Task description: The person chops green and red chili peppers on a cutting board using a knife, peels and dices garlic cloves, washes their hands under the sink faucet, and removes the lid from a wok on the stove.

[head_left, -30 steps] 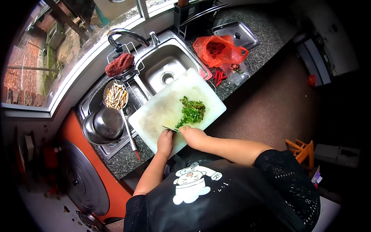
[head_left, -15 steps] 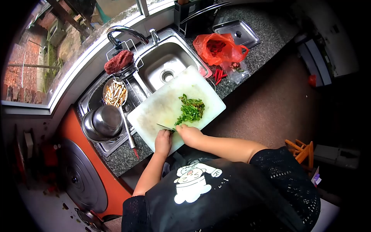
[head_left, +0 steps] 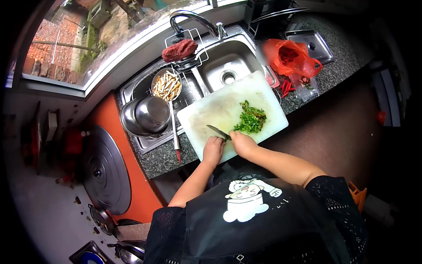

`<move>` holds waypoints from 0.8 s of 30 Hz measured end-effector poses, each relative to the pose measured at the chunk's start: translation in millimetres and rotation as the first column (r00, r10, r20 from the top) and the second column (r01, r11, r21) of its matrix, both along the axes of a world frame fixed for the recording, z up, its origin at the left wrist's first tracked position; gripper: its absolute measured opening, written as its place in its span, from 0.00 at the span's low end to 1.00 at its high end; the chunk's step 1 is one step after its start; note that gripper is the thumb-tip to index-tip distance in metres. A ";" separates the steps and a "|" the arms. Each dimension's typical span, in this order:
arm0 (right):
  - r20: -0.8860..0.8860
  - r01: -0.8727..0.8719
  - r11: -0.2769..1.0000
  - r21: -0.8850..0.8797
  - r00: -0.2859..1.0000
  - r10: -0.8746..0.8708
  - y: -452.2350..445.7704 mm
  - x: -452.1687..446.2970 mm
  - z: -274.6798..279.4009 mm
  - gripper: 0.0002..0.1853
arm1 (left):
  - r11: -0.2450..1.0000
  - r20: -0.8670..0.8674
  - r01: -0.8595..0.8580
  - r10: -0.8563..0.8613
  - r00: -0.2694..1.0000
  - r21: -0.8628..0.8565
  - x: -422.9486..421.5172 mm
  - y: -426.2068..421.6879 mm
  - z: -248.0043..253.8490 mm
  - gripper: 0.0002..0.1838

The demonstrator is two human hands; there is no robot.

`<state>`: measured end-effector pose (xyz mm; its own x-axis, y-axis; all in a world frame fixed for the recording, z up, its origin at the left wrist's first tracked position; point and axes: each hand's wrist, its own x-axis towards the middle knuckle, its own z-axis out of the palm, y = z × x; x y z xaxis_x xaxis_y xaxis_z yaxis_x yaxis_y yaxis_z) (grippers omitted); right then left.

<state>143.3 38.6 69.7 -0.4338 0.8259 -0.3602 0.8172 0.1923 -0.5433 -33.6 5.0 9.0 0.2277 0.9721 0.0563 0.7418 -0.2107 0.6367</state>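
My right hand is closed round the handle of a kitchen knife, whose blade points to the upper left over the white cutting board. Close beside the blade, my left hand rests on the board near its front edge with its fingers curled down. Whatever lies under those fingers is hidden. A loose heap of chopped green peppers or similar greens sits on the board just beyond my right hand. The board lies partly over the sink basin.
A steel sink with a tap stands behind the board. To the left are a ladle of pale strips, steel bowls and dark red meat. At right lie a red plastic bag and red chillies.
The whole view has shifted, so the scene sits further right. The knife blade shows more of its flat side now and stands clearer of my left fingers.
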 end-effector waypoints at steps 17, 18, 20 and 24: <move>-0.005 -0.109 0.991 -0.073 0.994 0.109 -20.5 12.4 23.6 0.12 | 0.996 0.024 -0.085 0.085 0.996 -0.005 -16.8 -27.9 16.3 0.04; 0.007 -0.120 0.989 -0.091 0.993 0.121 -23.0 13.8 19.6 0.12 | 0.996 0.029 -0.089 0.089 0.996 0.001 -20.2 -31.2 13.5 0.04; -0.035 -0.049 0.994 -0.098 0.998 0.046 -22.4 14.1 4.3 0.12 | 0.993 0.017 -0.117 0.117 0.993 0.002 -26.6 -35.8 8.9 0.04; -0.111 0.048 0.996 -0.075 0.992 -0.056 -27.9 12.0 -5.2 0.13 | 0.982 -0.009 -0.189 0.190 0.982 0.002 -37.9 -41.7 16.3 0.04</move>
